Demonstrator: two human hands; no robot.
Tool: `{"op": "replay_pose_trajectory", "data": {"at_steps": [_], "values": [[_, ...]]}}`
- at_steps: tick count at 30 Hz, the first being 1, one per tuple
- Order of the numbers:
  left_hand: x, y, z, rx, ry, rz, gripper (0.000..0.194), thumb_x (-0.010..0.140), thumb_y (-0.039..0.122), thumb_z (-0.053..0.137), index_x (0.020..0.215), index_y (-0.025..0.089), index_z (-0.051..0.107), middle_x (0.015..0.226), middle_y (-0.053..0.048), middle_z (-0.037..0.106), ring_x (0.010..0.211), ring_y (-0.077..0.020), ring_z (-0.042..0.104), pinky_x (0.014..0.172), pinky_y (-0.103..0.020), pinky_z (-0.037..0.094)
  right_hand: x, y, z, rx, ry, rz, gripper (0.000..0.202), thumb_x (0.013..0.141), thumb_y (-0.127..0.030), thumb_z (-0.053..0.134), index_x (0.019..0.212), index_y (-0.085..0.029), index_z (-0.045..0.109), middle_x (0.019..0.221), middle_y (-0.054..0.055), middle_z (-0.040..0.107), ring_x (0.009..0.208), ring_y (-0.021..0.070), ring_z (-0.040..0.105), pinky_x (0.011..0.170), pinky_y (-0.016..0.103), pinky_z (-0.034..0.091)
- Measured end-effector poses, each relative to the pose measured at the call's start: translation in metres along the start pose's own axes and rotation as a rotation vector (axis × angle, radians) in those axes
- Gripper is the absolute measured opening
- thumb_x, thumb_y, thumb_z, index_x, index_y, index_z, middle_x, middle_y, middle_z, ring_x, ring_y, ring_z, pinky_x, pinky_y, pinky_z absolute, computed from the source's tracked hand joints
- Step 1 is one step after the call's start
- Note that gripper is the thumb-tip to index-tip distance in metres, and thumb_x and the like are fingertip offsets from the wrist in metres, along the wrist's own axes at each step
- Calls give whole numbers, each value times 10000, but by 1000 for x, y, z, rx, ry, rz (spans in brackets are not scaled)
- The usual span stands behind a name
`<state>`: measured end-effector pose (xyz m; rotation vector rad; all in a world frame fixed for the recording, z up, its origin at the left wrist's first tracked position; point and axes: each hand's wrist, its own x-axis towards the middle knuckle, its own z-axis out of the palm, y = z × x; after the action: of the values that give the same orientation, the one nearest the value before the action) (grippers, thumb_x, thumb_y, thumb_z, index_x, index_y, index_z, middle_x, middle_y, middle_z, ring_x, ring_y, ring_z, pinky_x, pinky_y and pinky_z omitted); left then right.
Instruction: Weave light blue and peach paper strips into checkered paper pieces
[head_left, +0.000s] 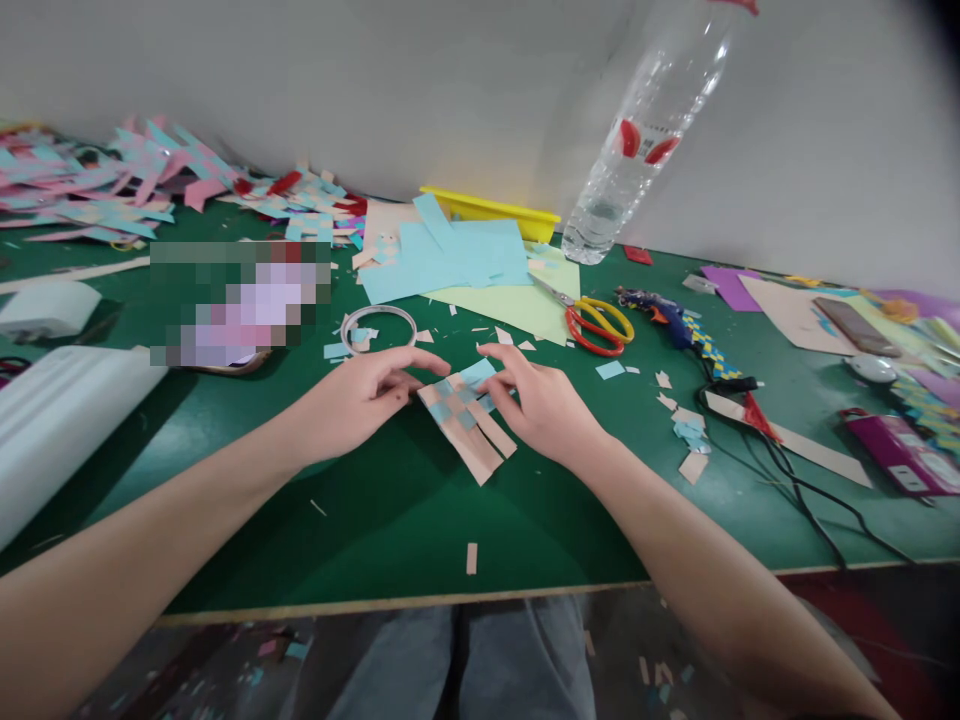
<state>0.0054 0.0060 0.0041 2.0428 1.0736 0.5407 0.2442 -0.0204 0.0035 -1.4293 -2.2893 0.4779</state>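
A small woven piece of peach and light blue paper strips [459, 408] lies tilted between my hands, its loose peach strips pointing toward the table's front edge. My left hand [375, 395] is at its left edge, with fingers bent and thumb apart from the index finger. My right hand [536, 400] has thumb and fingers closed on a light blue strip at the weave's right side. The fingertips partly hide that strip. Behind the left hand lies a roll of clear tape [379, 312], and scissors with red and yellow handles [600, 325] lie behind the right hand.
Blue paper sheets [465, 255] and a yellow tray [495, 212] are at the back, beside a tall plastic bottle [637, 140]. Woven paper pieces [97, 185] pile up at the back left. A glue gun [664, 315], black cables [787, 470] and a purple box [904, 450] lie right.
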Motion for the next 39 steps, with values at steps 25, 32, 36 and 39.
{"op": "replay_pose_trajectory", "data": {"at_steps": [25, 32, 36, 39], "values": [[6, 7, 25, 892, 153, 664, 379, 998, 87, 355, 1044, 134, 728, 1069, -140, 750, 1064, -273, 685, 983, -475, 503, 0, 1, 4, -117, 27, -47, 395, 972, -202, 364, 1350, -140, 462, 923, 82, 757, 866, 200, 691, 697, 280, 471], [4, 3, 24, 740, 131, 580, 401, 1004, 117, 346, 1036, 208, 735, 1108, -74, 759, 1095, -201, 692, 1106, -441, 443, -2, -1, 1, -102, 69, -63, 387, 969, -213, 385, 1337, -140, 479, 941, 78, 761, 863, 201, 694, 714, 300, 488], [3, -3, 20, 653, 216, 548, 341, 1009, 202, 388, 1027, 229, 728, 1093, -35, 767, 1042, -189, 713, 1114, -434, 438, -4, 2, -7, 164, 229, -36, 369, 989, -277, 409, 1345, -191, 452, 967, 46, 761, 865, 177, 711, 747, 312, 527], [1, -6, 14, 503, 314, 428, 302, 996, 310, 447, 1054, 248, 736, 1046, -30, 776, 1064, -229, 703, 1047, -436, 497, -2, 6, -12, 344, 364, 30, 382, 1009, -365, 409, 1358, -210, 416, 977, 53, 753, 901, 185, 719, 833, 364, 549]]}}
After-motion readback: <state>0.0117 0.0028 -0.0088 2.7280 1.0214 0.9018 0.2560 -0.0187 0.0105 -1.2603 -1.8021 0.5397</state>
